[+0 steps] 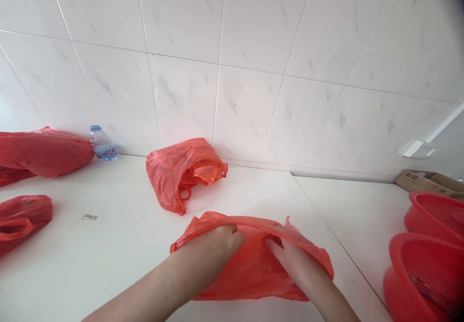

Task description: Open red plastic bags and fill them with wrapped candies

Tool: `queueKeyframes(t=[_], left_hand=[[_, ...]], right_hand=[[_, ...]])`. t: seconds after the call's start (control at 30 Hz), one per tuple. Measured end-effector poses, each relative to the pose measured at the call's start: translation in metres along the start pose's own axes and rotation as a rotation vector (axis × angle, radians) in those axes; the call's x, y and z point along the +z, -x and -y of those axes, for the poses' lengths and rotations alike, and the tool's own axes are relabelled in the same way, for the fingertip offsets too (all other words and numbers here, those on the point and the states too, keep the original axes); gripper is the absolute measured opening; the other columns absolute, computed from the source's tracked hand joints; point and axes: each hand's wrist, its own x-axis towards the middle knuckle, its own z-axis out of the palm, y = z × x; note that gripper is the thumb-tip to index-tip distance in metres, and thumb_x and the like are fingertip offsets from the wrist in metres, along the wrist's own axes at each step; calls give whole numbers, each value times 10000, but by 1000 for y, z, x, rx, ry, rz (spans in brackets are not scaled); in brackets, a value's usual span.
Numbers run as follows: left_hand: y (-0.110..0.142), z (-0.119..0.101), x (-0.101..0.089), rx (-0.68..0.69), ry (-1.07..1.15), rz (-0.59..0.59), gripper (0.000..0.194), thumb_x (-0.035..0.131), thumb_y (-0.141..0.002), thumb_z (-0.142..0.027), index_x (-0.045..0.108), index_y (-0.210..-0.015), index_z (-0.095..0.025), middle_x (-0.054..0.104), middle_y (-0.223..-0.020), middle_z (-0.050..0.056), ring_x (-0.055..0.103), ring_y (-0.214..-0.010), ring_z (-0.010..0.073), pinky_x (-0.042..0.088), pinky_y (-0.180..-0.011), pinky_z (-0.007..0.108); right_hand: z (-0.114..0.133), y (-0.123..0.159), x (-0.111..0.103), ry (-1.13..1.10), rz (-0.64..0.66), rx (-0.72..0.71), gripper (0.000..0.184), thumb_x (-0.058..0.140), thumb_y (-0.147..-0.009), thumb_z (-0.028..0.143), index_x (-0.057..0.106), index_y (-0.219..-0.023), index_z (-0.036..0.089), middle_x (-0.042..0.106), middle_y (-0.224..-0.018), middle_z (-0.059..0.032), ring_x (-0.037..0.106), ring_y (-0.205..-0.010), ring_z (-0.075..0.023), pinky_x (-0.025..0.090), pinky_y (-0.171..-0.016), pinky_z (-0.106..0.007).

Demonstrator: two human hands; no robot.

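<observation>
A red plastic bag (pixel 250 264) lies on the white counter (pixel 119 244) right in front of me. My left hand (pixel 208 254) rests on its left side with the fingers curled into the upper edge of the plastic. My right hand (pixel 293 259) pinches the same edge a little to the right, thumb and fingers pressed on the film. What the bag holds is hidden. A second red bag (pixel 181 169), crumpled and part open, sits farther back near the wall.
Two more red bags lie at the left, one large (pixel 39 153) and one smaller (pixel 21 218). A small water bottle (pixel 102 144) stands against the tiled wall. Red plastic baskets (pixel 427 264) stack at the right edge, a cardboard box (pixel 427 182) behind them.
</observation>
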Motion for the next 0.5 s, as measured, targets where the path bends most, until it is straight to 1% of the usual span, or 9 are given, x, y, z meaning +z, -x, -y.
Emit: queueKeyframes(t=[0.03,0.07,0.1,0.17,0.23,0.27,0.37,0.43,0.5], left_hand=[[-2,-5,-2,82,-83,89,189,570,-655,-52,556,-616,-236,550,-640,1,568,-639,217,408,-606,319],[-5,-8,-4,149,-143,153,243,530,-651,-19,580,-718,-247,587,-718,11,558,-646,209,396,-590,304],[-7,-10,-5,190,-209,173,329,492,-655,4,588,-832,-257,618,-824,25,557,-677,208,391,-585,298],[-12,-7,-6,184,-351,118,479,456,-656,27,558,-1021,-265,612,-1069,62,566,-823,235,403,-630,310],[-16,4,-4,101,-453,58,575,486,-623,32,528,-1114,-264,561,-1208,85,535,-986,281,418,-714,346],[-17,11,-3,57,-471,62,617,500,-595,40,523,-1132,-263,559,-1216,87,521,-1029,294,420,-745,360],[-18,28,2,7,-465,188,678,486,-542,73,536,-1132,-257,598,-1141,78,534,-1047,287,427,-786,368],[-19,31,5,10,-460,250,675,470,-541,79,545,-1126,-250,608,-1118,82,547,-1050,285,430,-792,371],[-20,29,6,-1,-481,266,659,471,-549,74,548,-1123,-241,620,-1087,92,560,-1040,290,432,-781,374]], right_hand=[[0,0,-1,-31,11,-1,248,499,-778,263,666,-925,372,715,-907,-5,674,-695,-194,434,-481,-257],[1,1,-2,-59,60,5,252,502,-780,265,665,-943,367,717,-874,1,667,-650,-182,435,-473,-251],[1,1,-3,-84,140,23,274,525,-760,261,661,-974,365,718,-843,9,661,-615,-172,437,-466,-244],[0,2,-7,-114,313,71,377,581,-691,238,652,-1038,369,718,-803,30,654,-575,-163,442,-455,-232],[-1,2,-12,-133,402,92,476,614,-631,214,649,-1076,378,724,-822,35,659,-578,-168,449,-452,-229],[-1,2,-14,-142,410,85,509,615,-614,199,649,-1088,381,728,-855,32,669,-603,-175,459,-461,-230],[-5,0,-17,-183,417,19,563,592,-613,158,641,-1125,388,716,-1021,19,696,-781,-201,516,-561,-248],[-9,-2,-20,-225,457,4,543,575,-667,170,620,-1159,393,675,-1146,20,675,-942,-206,543,-695,-279],[-15,-4,-24,-302,492,22,453,551,-762,242,600,-1191,379,627,-1235,8,622,-1078,-207,528,-823,-325]])
